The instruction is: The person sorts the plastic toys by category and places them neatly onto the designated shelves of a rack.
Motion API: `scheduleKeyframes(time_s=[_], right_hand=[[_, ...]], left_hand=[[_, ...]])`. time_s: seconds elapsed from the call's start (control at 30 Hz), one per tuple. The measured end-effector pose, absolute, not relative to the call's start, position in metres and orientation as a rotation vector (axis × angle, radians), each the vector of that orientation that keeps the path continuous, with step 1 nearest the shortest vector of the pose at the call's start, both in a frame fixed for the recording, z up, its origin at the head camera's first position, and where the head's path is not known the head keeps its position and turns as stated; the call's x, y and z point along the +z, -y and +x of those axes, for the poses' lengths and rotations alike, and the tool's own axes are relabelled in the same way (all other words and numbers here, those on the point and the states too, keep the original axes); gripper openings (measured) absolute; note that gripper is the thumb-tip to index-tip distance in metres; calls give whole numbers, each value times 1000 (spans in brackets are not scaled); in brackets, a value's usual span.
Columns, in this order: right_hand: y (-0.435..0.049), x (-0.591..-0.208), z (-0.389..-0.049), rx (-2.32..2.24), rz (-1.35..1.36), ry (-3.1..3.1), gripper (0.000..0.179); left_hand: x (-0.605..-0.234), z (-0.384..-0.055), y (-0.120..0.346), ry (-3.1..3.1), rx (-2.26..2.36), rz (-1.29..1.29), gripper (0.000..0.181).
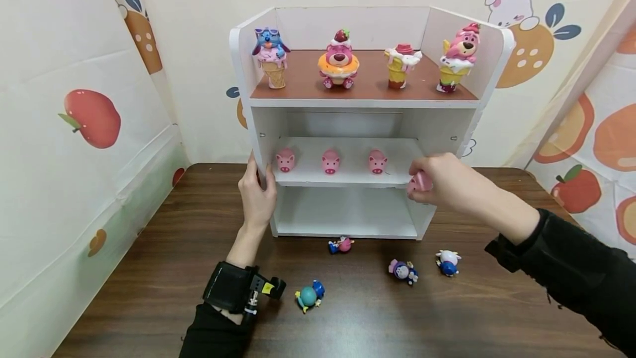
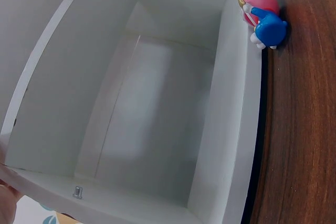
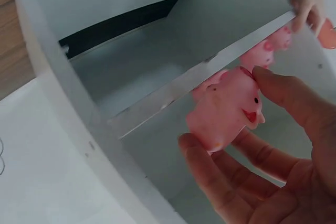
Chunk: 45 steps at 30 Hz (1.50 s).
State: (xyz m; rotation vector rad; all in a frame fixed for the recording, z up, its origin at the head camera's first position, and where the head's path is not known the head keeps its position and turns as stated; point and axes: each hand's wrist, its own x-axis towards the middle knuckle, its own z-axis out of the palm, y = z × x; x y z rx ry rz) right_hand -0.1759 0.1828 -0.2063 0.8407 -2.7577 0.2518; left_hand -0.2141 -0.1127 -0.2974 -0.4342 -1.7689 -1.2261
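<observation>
My right hand (image 1: 439, 178) pinches a pink pig figurine (image 3: 226, 111) between thumb and fingertips, close in front of the right end of the middle shelf board. Three matching pigs stand in a row on that board: a left pig (image 1: 285, 160), a middle pig (image 1: 330, 162) and a right pig (image 1: 377, 162). Thumb and fingers of my left hand (image 1: 258, 195) grip the left side panel of the white shelf unit (image 1: 348, 233) at about the middle board's height. The left wrist view looks into the bottom compartment (image 2: 147, 124).
Ice-cream figurines line the brown top board: a blue one (image 1: 270, 59), a pink bear with an orange ring (image 1: 339, 62), a cone (image 1: 399, 65) and a bear cone (image 1: 457, 59). On the wooden table (image 1: 174, 269) lie several small figures, including a turquoise-and-blue one (image 1: 309, 295).
</observation>
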Motion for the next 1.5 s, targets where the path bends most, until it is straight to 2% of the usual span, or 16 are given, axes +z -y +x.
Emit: scheduleKeyframes(time_s=[0.17, 0.47, 0.73, 1.1, 1.27, 1.5], right_hand=[[-182, -203, -190, 205, 775, 2836, 27], [-183, -201, -210, 115, 737, 2914, 22], [-182, -200, -219, 88, 734, 2990, 24], [-182, -204, -226, 80, 746, 2995, 28], [-183, -206, -227, 84, 734, 2991, 32], [-182, -205, -224, 142, 725, 2954, 48]], left_hand=[[-298, -213, 113, 1771, -1224, -427, 39], [-297, -213, 112, 1765, -1216, -420, 39], [-316, -234, 120, 1749, -1221, -430, 41], [-320, -238, 121, 1745, -1215, -431, 41], [-321, -236, 121, 1752, -1218, -431, 41], [-321, -237, 122, 1738, -1241, -446, 42]])
